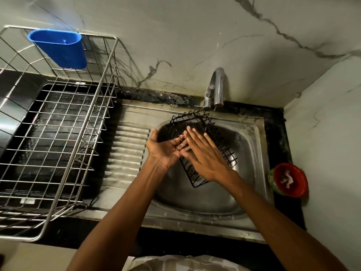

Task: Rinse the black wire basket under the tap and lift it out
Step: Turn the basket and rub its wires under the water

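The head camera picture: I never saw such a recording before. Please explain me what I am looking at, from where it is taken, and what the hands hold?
There is no machine here. A person wears one wide-angle camera on the head, so you look forward and down along both arms at a kitchen sink.

The left hand is palm up and the right hand is palm down, both with straight fingers. They lie over the black wire basket, which sits tilted in the sink with one corner near the tap. Neither hand curls round the basket; whether they touch its wires cannot be told.

On the left stands a steel dish rack with a blue plastic cup hung on its rim. On the right, beside the sink, is a small red bowl.
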